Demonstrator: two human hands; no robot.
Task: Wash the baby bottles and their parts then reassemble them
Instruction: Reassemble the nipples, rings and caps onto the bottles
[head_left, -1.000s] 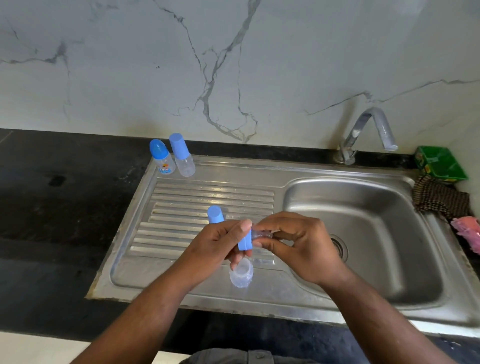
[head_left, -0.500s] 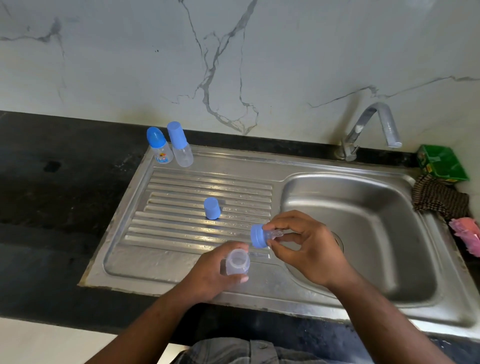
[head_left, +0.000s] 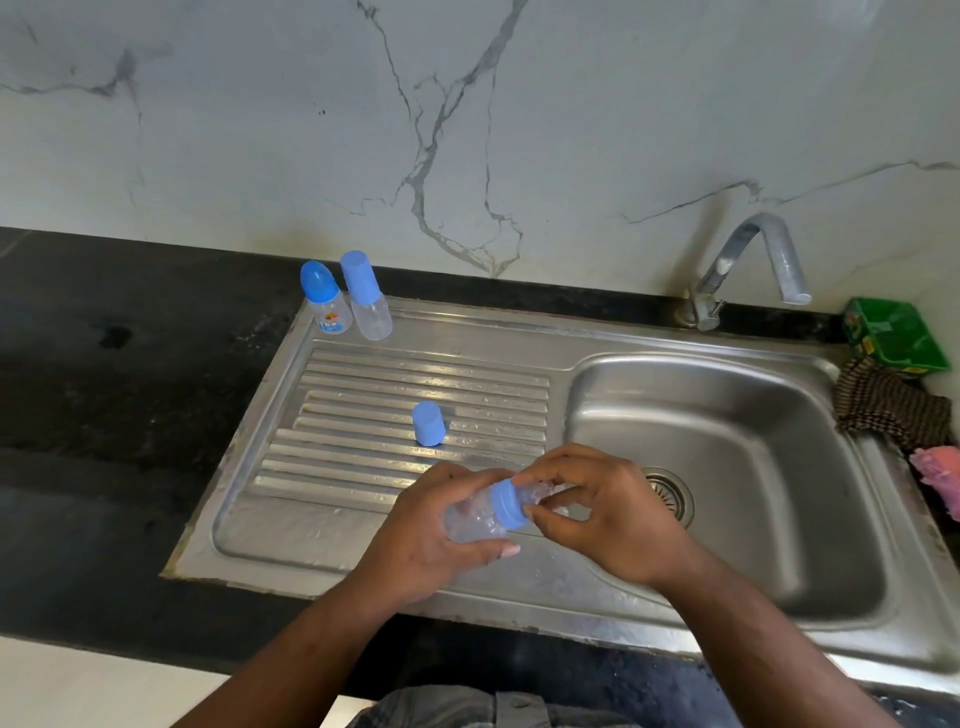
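Observation:
My left hand (head_left: 426, 540) grips a small clear bottle (head_left: 475, 522) lying sideways over the front of the drainboard. My right hand (head_left: 602, 514) pinches the blue collar ring (head_left: 508, 505) with its clear teat (head_left: 537, 491), and the ring sits on the bottle's neck. A loose blue cap (head_left: 429, 423) stands on the ribbed drainboard (head_left: 363, 415) behind my hands. Two capped bottles stand at the drainboard's back left corner: one with a printed label (head_left: 324, 306) and one plain (head_left: 368, 299).
The steel sink basin (head_left: 727, 467) with its drain (head_left: 670, 499) lies to the right, the tap (head_left: 748, 265) behind it. A green box (head_left: 893, 338), a checked cloth (head_left: 888, 410) and a pink item (head_left: 940, 478) sit at the right edge. Black counter stretches left.
My left hand set the blue cap down on the drainboard and picked up the clear bottle. My right hand then brought the blue ring with the teat onto the bottle's neck.

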